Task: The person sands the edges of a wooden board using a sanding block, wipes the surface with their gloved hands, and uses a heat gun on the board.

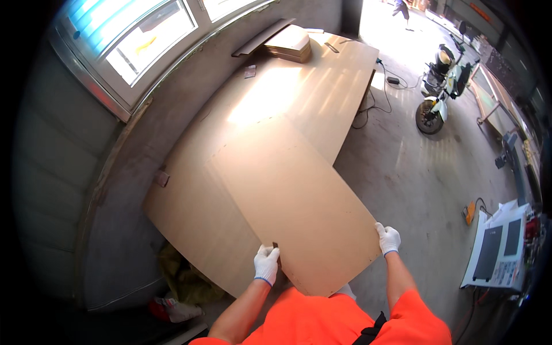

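A large tan board (305, 201) lies partly over a big table topped with similar tan sheeting (195, 178), its near end jutting out toward my body. My left hand (266, 264), in a white glove, grips the board's left edge beside a small dark notch or piece I cannot make out. On the opposite side, my right hand (388, 237), gloved too, is closed on the right edge near the corner, thumb on top. The fingers beneath the board are hidden.
At the table's far end sits a stack of cut boards (289, 45). A wall with windows (149, 46) borders the left. Rightward stand a motorbike (441, 92) and a white machine (495, 247); cables (376, 106) lie on the floor. A person (401, 10) is far off.
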Available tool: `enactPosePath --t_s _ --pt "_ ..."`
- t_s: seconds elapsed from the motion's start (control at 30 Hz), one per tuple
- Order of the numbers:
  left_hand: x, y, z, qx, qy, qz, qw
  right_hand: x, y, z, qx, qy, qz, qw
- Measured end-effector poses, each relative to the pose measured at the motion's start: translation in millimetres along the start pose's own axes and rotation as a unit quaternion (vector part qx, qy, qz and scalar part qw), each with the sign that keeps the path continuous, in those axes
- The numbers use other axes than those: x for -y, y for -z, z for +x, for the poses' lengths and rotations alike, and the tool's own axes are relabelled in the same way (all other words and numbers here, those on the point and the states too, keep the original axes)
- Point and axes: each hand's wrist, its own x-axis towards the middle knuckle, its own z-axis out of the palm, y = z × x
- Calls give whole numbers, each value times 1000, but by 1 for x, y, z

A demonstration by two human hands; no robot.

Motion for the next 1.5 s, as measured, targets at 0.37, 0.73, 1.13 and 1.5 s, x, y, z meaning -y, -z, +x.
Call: enactPosePath --t_s 0.37,0.73,1.13,1.5 --pt "-51 13 101 89 -145 8 985 12 -30 -136 95 -23 165 982" --pt "-128 -17 49 203 -6 -99 974 70 -92 -234 275 22 61 959" --pt "-106 -154 17 328 -44 4 943 201 37 -98 219 122 460 852" --pt "-110 -130 232 -120 -345 645 671 206 -11 214 -75 276 238 928"
